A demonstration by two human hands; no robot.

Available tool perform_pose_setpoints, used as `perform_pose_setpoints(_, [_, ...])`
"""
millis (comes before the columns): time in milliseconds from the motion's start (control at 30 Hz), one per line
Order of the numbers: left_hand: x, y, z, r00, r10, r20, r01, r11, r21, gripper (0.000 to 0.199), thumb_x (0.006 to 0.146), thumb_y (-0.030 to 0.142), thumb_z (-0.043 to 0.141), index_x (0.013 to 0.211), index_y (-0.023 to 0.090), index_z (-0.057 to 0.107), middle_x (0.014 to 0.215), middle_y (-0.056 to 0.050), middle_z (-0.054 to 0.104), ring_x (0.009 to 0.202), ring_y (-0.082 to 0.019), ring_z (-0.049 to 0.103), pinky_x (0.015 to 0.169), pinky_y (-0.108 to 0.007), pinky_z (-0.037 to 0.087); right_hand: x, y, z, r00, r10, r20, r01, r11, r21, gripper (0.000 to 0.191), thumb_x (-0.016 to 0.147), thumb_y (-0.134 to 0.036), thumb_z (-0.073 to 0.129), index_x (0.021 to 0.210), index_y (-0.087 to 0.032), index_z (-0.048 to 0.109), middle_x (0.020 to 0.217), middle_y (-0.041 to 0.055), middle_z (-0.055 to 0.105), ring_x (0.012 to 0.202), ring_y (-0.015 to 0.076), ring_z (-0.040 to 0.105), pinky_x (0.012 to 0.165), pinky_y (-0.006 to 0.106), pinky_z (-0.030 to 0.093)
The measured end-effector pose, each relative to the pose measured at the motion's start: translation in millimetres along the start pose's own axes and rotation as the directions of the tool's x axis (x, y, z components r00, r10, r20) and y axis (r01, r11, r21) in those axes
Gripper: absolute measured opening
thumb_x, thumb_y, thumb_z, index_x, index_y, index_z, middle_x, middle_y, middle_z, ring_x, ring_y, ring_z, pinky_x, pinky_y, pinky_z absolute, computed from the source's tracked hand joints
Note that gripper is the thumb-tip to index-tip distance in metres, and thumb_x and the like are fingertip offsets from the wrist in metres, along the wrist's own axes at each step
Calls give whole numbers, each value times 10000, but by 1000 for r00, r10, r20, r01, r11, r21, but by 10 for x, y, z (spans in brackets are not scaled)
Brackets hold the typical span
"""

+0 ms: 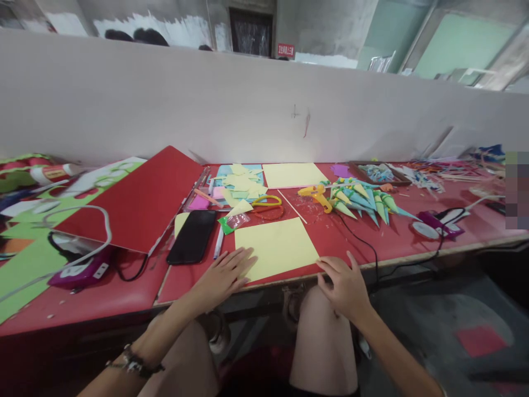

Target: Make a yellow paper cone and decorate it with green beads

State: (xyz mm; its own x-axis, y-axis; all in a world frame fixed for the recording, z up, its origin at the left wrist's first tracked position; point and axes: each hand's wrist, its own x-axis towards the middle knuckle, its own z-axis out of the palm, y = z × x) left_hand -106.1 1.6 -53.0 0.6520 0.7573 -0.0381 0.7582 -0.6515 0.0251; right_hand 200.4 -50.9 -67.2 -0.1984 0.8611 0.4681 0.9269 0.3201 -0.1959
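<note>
A pale yellow paper sheet (pixel 276 248) lies flat on the red table (pixel 351 245) at its front edge. My left hand (pixel 223 278) rests on the sheet's left side, fingers stretched out, holding nothing. At the sheet's right front corner is my right hand (pixel 341 284), its fingers spread and the fingertips close to the corner. Behind the sheet are yellow-handled scissors (pixel 268 202) and a small green packet (pixel 235 222). A marker pen (pixel 219 242) and a black phone (pixel 192 237) lie to its left.
A yellow glue gun (pixel 317 196) sits beside blue and green paper cones (pixel 366 199). A large red board (pixel 140 201) leans at the left, near a purple power strip (pixel 82 270). Another yellow sheet (pixel 293 175) lies by the white partition (pixel 231 105). A black cable hangs over the table edge.
</note>
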Motion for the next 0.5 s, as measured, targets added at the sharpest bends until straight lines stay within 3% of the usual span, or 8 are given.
perform_pose_setpoints(133, [-24, 35, -17, 998, 32, -49, -30, 999, 42, 443, 933, 356, 257, 1364, 264, 304, 1442, -21, 317, 1304, -192, 313, 1034, -371, 283, -5, 22, -41, 998, 66, -15, -67, 995, -72, 222, 805, -192, 467, 928, -165, 651, 972, 60, 691, 885, 216, 626, 1014, 506, 210])
perform_pose_setpoints(267, [-35, 153, -11, 989, 68, -134, -47, 987, 153, 526, 866, 421, 427, 1334, 186, 371, 1398, -102, 389, 1263, -276, 369, 990, -419, 332, 70, -25, -97, 995, 95, -11, -96, 988, -122, 178, 802, -197, 483, 829, -164, 656, 975, 77, 677, 881, 241, 617, 999, 550, 211])
perform_pose_setpoints(367, [-13, 263, -52, 985, 97, -141, -60, 968, 245, 398, 853, 284, 496, 1230, 156, 491, 1266, -122, 537, 1129, -265, 508, 913, -389, 399, 153, -175, -88, 999, 6, -47, -8, 999, -51, 207, 807, -188, 480, 946, -173, 632, 1007, 86, 655, 936, 241, 595, 987, 528, 252])
perform_pose_setpoints(500, [17, 350, -220, 979, 186, -83, -153, 941, 300, 293, 830, 88, 492, 1110, 144, 558, 1008, -79, 667, 872, -195, 621, 758, -312, 453, 265, -495, -54, 974, -196, -114, 211, 969, 128, 246, 813, -159, 464, 1011, -223, 595, 968, 47, 651, 932, 180, 585, 1002, 442, 282])
